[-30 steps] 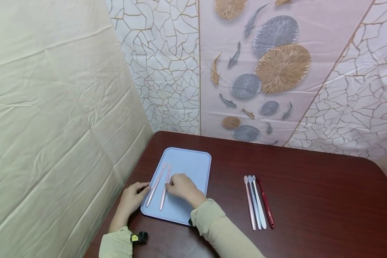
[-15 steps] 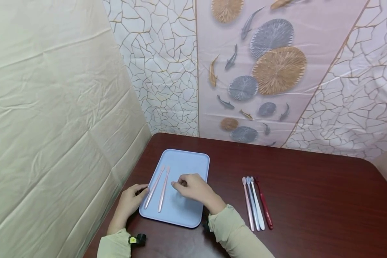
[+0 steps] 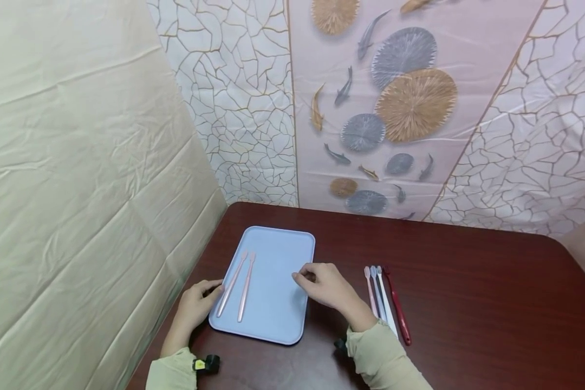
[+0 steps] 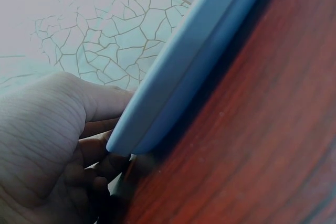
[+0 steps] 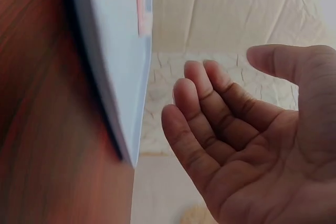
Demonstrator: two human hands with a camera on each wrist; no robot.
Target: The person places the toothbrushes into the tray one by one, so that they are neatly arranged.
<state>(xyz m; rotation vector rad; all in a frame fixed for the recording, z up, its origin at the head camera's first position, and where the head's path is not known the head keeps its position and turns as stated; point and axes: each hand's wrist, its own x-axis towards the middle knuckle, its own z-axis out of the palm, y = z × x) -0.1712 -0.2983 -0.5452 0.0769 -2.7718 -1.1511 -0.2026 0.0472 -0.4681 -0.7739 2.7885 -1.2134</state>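
Observation:
A light blue tray (image 3: 278, 292) lies on the table, with two pink toothbrushes side by side on its left half, the left toothbrush (image 3: 232, 287) and the right toothbrush (image 3: 246, 290). My left hand (image 3: 195, 303) pinches the tray's left rim; in the left wrist view its thumb lies on the rim (image 4: 173, 72) and its fingers curl beneath. Above the tray's right edge hovers my right hand (image 3: 329, 284), holding nothing. The right wrist view shows the fingers (image 5: 202, 116) loosely bent and apart from the thumb.
Right of the tray lie a pink toothbrush (image 3: 370, 290), a blue one (image 3: 379, 298), a white one (image 3: 388, 303) and a red one (image 3: 398, 309). My right forearm partly covers their handles. Cloth-covered walls (image 3: 253, 108) stand behind and left of the table (image 3: 478, 303).
My right hand has let go of the right toothbrush on the tray and moved right, to the tray's right edge. My left hand stays on the rim.

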